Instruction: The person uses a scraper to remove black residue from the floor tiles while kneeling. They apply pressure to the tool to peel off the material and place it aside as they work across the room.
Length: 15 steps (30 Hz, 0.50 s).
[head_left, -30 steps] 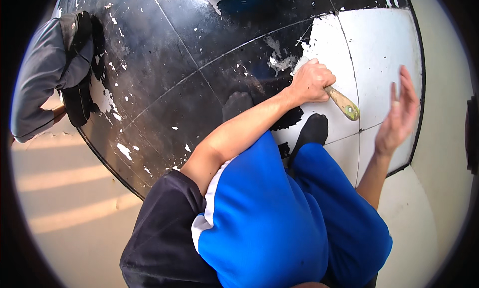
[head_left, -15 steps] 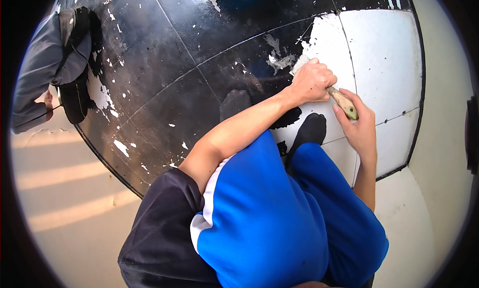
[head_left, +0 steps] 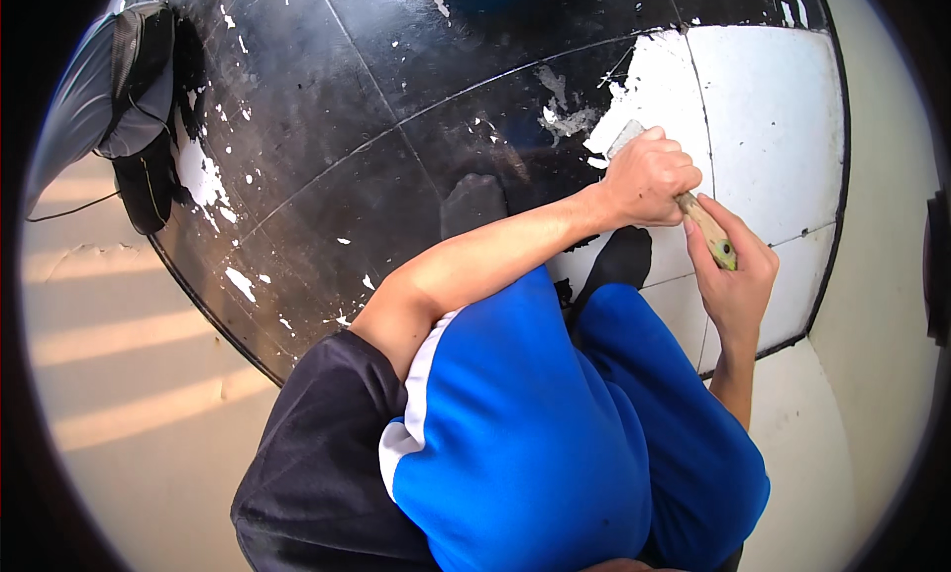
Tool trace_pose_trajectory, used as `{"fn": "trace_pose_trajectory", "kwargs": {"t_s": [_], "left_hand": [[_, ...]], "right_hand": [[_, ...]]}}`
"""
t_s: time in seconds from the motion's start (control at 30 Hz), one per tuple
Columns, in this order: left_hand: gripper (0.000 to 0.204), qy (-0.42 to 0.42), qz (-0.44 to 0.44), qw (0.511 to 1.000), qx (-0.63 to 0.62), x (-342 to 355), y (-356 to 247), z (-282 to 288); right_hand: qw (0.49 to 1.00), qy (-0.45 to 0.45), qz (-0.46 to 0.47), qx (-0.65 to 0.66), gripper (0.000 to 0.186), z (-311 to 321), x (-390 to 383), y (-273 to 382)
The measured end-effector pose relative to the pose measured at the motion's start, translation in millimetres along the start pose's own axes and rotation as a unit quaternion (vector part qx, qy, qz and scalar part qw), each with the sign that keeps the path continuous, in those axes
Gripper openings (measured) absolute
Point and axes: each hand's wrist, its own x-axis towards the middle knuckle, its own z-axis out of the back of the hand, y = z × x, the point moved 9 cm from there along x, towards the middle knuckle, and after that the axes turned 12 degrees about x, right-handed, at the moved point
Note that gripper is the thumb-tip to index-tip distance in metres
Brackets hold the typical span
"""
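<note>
My left hand (head_left: 651, 179) is closed around the front of a scraper, its fist just behind the blade. The flat grey blade (head_left: 624, 139) points away to the upper left, beside the ragged edge between black coating (head_left: 505, 106) and white tile (head_left: 768, 116). Out of the fist's near side comes the worn wooden handle (head_left: 707, 229), which has a hole near its end. My right hand (head_left: 735, 275) grips that handle end between thumb and fingers.
My dark-socked feet (head_left: 473, 204) (head_left: 624, 257) rest on the floor below my hands. Another person's grey-clad leg (head_left: 84, 106) and dark shoe (head_left: 147, 191) are at the far left. A black edge strip (head_left: 844, 166) borders the tiles at right, beside a pale wall (head_left: 897, 176).
Both hands and the scraper have moved to the right, drawing the blade back from the black coating's edge. The other person's leg at the left has shifted slightly.
</note>
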Motion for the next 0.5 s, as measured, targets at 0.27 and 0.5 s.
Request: {"fn": "trace_pose_trajectory", "kwargs": {"t_s": [0.27, 0.5], "left_hand": [[0.035, 0.022, 0.026, 0.999, 0.025, -22, 6, -16], [0.038, 0.007, -0.007, 1.000, 0.023, -12, 25, -19]], "right_hand": [[0.998, 0.009, -0.041, 0.047, 0.027, -6, -6, -23], [0.994, -0.010, -0.077, 0.082, 0.028, -13, 0, -44]]}}
